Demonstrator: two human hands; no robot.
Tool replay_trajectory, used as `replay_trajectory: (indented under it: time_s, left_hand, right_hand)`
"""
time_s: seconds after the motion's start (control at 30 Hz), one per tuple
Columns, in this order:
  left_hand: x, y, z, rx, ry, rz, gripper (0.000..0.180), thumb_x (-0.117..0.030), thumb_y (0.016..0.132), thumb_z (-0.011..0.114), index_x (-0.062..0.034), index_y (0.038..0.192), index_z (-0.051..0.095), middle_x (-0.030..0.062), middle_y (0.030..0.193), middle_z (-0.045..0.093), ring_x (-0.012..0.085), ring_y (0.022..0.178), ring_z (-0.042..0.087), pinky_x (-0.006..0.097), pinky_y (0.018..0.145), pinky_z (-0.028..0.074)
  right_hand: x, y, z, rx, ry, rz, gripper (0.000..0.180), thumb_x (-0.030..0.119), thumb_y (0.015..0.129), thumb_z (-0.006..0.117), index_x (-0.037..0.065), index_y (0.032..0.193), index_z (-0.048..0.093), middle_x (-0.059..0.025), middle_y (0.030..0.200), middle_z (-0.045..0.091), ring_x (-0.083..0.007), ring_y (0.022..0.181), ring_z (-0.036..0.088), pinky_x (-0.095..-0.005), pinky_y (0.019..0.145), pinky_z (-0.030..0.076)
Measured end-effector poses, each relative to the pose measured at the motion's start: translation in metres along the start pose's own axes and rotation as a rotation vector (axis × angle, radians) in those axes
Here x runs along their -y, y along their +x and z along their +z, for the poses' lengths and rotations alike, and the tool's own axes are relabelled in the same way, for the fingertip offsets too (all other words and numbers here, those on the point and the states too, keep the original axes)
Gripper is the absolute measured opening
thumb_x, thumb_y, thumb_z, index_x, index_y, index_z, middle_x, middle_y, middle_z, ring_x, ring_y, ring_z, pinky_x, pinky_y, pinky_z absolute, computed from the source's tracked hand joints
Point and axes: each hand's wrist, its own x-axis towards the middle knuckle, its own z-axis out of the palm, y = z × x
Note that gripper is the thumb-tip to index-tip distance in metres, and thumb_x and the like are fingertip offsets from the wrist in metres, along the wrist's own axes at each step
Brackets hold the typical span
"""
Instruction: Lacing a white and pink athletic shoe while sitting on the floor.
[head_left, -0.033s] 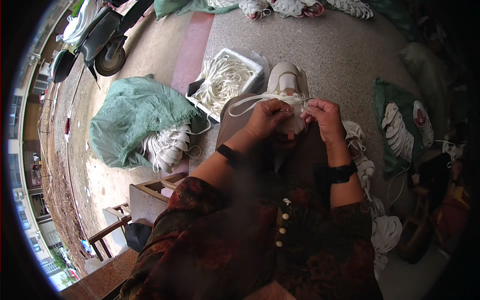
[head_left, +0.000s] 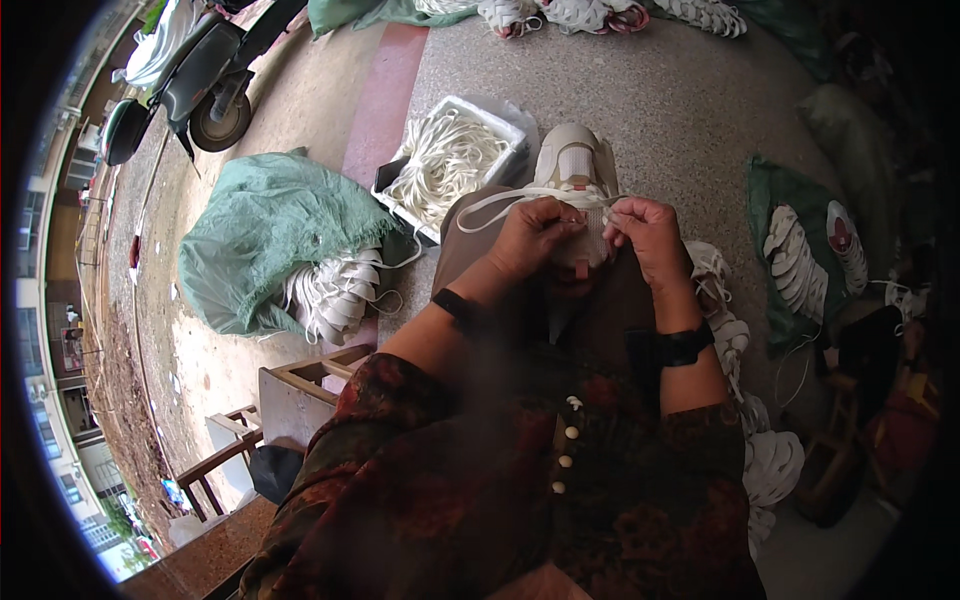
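1. Head view: the beige-and-white shoe (head_left: 578, 160) served as the landmark; it lay at the person's knees, toe pointing away from the body, with a reddish patch showing on its upper. The white lace (head_left: 490, 203) looped out to its left and crossed its upper toward its right edge.
2. The left hand (head_left: 540, 235) was over the left side of the shoe, fingers bent in toward the thumb. Whether its grip had the lace between the fingertips was too small to make out.
3. The right hand (head_left: 648, 235) was at the right edge of the shoe, just beside the lace, its thumb and forefinger bent close together. Whether that grip was closed on the lace could not be made out either.
4. Left of the shoe stood a pale box (head_left: 490, 116) with a heap of laces (head_left: 450, 160); farther left sat a green sack (head_left: 265, 235) with stacked white pieces (head_left: 335, 295) at its mouth. More white pieces (head_left: 770, 465) lay to the right of the shoe, nearer the body.
5. The step in hand looked like lacing the shoe. The next move seemed to call for a fine pinch on the lace, with the upper held steady while the slack was drawn through.
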Motion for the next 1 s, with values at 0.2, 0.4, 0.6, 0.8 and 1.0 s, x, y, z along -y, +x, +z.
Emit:
replay_trajectory:
  time_s: [0.2,0.4,0.6,0.8,1.0]
  left_hand:
    - [0.002,-0.002,-0.003,0.002,-0.106,-0.015,0.009,-0.006,0.081,0.067,-0.0002,0.087,0.066,0.0041,0.08,0.067,0.0073,0.075,0.059,0.024,0.071,0.049]
    - [0.004,-0.003,-0.007,0.062,-0.151,-0.131,0.011,-0.009,0.081,0.064,-0.0013,0.089,0.067,0.0057,0.087,0.066,0.0105,0.084,0.059,0.026,0.079,0.046]
    - [0.005,-0.003,-0.007,0.059,-0.171,-0.132,0.011,-0.009,0.081,0.065,-0.0016,0.089,0.067,0.0055,0.086,0.065,0.0104,0.083,0.058,0.026,0.078,0.047]
    - [0.008,-0.002,-0.004,0.024,-0.104,0.006,0.009,-0.006,0.079,0.066,-0.0015,0.088,0.067,0.0049,0.084,0.065,0.0115,0.081,0.059,0.026,0.075,0.048]
    - [0.001,-0.005,0.0,-0.073,0.14,0.189,0.011,-0.006,0.078,0.067,-0.0026,0.088,0.068,0.0089,0.083,0.064,0.0194,0.079,0.061,0.029,0.072,0.048]
  right_hand:
    - [-0.006,0.01,0.005,0.059,-0.315,-0.055,0.008,0.004,0.08,0.059,-0.003,0.075,0.06,-0.003,0.061,0.057,-0.009,0.054,0.052,-0.0258,0.049,0.041]
    - [0.001,0.01,0.009,0.042,-0.504,-0.092,0.01,0.004,0.077,0.06,-0.004,0.07,0.059,-0.0078,0.058,0.057,-0.0121,0.053,0.052,-0.029,0.05,0.041]
    - [0.002,0.014,0.011,0.05,-0.625,-0.103,0.007,0.003,0.073,0.059,-0.003,0.069,0.059,-0.0141,0.057,0.056,-0.015,0.054,0.054,-0.0321,0.053,0.042]
    - [0.001,0.018,0.022,0.034,-0.707,-0.177,0.006,0.003,0.071,0.059,-0.003,0.069,0.058,-0.017,0.062,0.057,-0.0261,0.058,0.057,-0.0363,0.056,0.044]
    - [-0.006,0.015,0.034,-0.092,-0.978,-0.471,0.002,0.002,0.07,0.062,0.001,0.07,0.06,-0.0175,0.079,0.057,-0.035,0.078,0.057,-0.0388,0.068,0.046]
